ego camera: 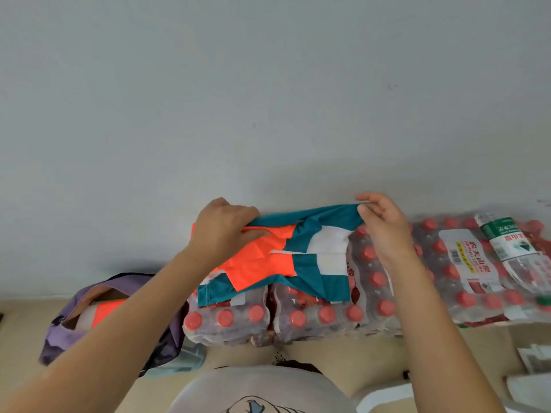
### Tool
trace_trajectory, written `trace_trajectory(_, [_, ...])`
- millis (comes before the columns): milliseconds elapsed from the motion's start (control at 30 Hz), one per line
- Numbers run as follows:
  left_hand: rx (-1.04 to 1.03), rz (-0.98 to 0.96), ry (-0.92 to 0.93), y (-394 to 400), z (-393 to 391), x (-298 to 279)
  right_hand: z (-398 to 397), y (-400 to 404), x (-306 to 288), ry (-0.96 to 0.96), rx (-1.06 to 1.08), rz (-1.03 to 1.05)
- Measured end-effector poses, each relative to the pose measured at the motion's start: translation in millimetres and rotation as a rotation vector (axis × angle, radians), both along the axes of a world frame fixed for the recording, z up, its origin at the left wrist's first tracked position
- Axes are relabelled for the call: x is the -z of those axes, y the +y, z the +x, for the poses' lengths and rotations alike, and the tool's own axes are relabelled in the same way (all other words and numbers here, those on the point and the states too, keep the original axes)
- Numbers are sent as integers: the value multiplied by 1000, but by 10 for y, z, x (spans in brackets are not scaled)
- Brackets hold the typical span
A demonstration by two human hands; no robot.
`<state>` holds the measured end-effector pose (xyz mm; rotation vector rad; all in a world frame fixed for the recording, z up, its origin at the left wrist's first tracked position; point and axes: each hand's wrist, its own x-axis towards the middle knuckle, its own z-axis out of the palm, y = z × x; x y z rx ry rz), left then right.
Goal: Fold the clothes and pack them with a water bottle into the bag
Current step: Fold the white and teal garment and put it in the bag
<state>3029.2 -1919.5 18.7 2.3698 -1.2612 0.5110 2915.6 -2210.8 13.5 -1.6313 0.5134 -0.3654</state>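
Left grip (222, 231) curled round left end of teal-orange-white garment (298, 257); right grip (383, 225) pinches its far right corner between thumb and fingers. Garment stretched over shrink-wrapped packs of red-capped bottles (372, 293) on floor. Loose water bottle (507, 248) lies atop packs at right. Purple bag (98, 320) open at packs' left edge, orange cloth (105, 311) inside.

Teal, orange and white garment (298, 257); purple bag (74, 329).

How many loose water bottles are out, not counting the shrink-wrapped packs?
1. The loose water bottle lies on its side on top of the shrink-wrapped packs at the far right. Others may be hidden in the purple bag.
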Motion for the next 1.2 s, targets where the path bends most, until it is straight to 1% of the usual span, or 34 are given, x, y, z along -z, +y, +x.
trace_trajectory(33, [26, 24, -1, 38, -109, 54, -115, 28, 17, 10, -5, -2])
trace_trajectory(100, [59, 107, 68, 102, -305, 240, -336, 102, 113, 80, -18, -22])
trace_trajectory(167, [39, 246, 231, 146, -458, 454, -524, 184, 261, 187, -49, -38])
trace_trajectory(233, [-38, 372, 451, 156, -613, 608, -663, 237, 396, 298, -91, -52])
trace_trajectory(300, [-91, 387, 540, 164, -738, 702, -758, 252, 461, 370, -133, -76])
trace_trajectory(367, [-133, 372, 561, 149, -830, 707, -800, 207, 476, 398, -205, -101])
trace_trajectory(467, [-171, 455, 569, 120, -932, 666, -741, 119, 428, 494, -429, -191])
trace_trajectory(533, [-210, 547, 574, 118, -1001, 626, -618, 138, 400, 562, -594, -302])
trace_trajectory(600, [-249, 652, 581, 128, -1076, 579, -464, 240, 394, 534, -681, -441])
trace_trajectory(633, [-280, 676, 624, 141, -1120, 561, -388, 303, 397, 488, -719, -493])
trace_trajectory(667, [-330, 667, 684, 155, -1173, 549, -318, 376, 391, 444, -793, -535])
trace_trajectory(700, [-400, 629, 733, 164, -1242, 541, -254, 451, 380, 429, -916, -572])
trace_trajectory(733, [-486, 559, 762, 160, -1322, 543, -203, 519, 374, 449, -1071, -601])
trace_trajectory(767, [-590, 443, 788, 136, -1421, 567, -153, 574, 374, 500, -1232, -620])
trace_trajectory(800, [-705, 276, 837, 91, -1531, 604, -99, 614, 370, 550, -1349, -620])
trace_trajectory(833, [-820, 80, 926, 26, -1648, 645, -32, 636, 380, 558, -1392, -609])
trace_trajectory(867, [-925, -117, 1042, -52, -1762, 682, 49, 644, 402, 517, -1363, -611])
trace_trajectory(900, [-1008, -293, 1174, -138, -1869, 726, 153, 643, 432, 435, -1271, -636])
trace_trajectory(967, [-1125, -584, 1409, -332, -2038, 813, 399, 630, 489, 230, -1043, -763])
trace_trajectory(1000, [-1175, -719, 1495, -433, -2095, 857, 524, 631, 516, 148, -978, -826])
trace_trajectory(1067, [-1213, -998, 1638, -648, -2159, 931, 753, 639, 602, 93, -973, -898])
trace_trajectory(1100, [-1203, -1166, 1682, -755, -2163, 955, 851, 649, 636, 109, -996, -893])
trace_trajectory(1133, [-1194, -1350, 1684, -848, -2152, 961, 934, 668, 658, 137, -1020, -870])
trace_trajectory(1167, [-1203, -1516, 1641, -916, -2130, 976, 1001, 686, 679, 168, -1040, -847])
trace_trajectory(1200, [-1227, -1641, 1576, -961, -2103, 989, 1057, 697, 704, 203, -1056, -833])
